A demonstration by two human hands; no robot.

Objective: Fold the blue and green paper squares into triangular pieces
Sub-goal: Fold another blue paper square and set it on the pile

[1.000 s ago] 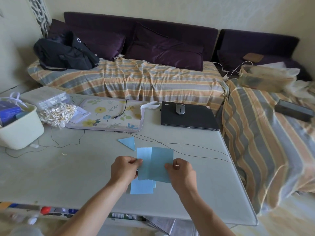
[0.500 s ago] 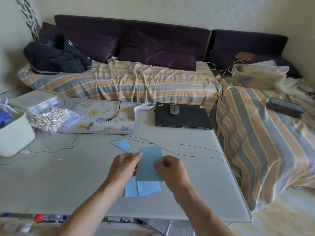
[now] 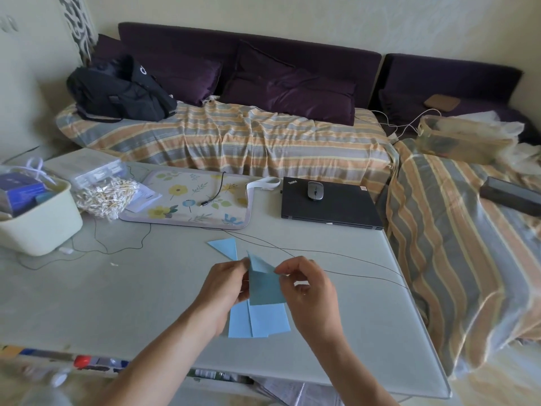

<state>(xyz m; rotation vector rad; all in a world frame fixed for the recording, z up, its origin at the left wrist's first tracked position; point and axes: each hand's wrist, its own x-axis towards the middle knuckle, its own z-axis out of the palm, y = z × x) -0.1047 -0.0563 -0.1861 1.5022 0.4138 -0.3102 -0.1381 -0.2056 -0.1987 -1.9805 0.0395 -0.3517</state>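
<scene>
Both hands are up off the surface [image 3: 117, 303], working one blue sheet [image 3: 265, 284] between them in the air. The left hand [image 3: 224, 284] pinches its left edge, and the right hand [image 3: 307, 284] has thumb and forefinger pinched on the top right corner, where a flap is already turned down across the top. Holding it raised like this likely lets the person line the edges up by eye before pressing a crease.

Straight beneath, the spare sheets [image 3: 259, 320] lie flat and overlapping near the front edge, close enough to take the next one without reaching. One folded triangle [image 3: 225, 246] lies just beyond the hands, set out of the way, so I'd judge the job barely started. I can't pick out any green paper from here. A thin wire [image 3: 336, 253] trails across the surface just behind the hands and could snag a sheet.
</scene>
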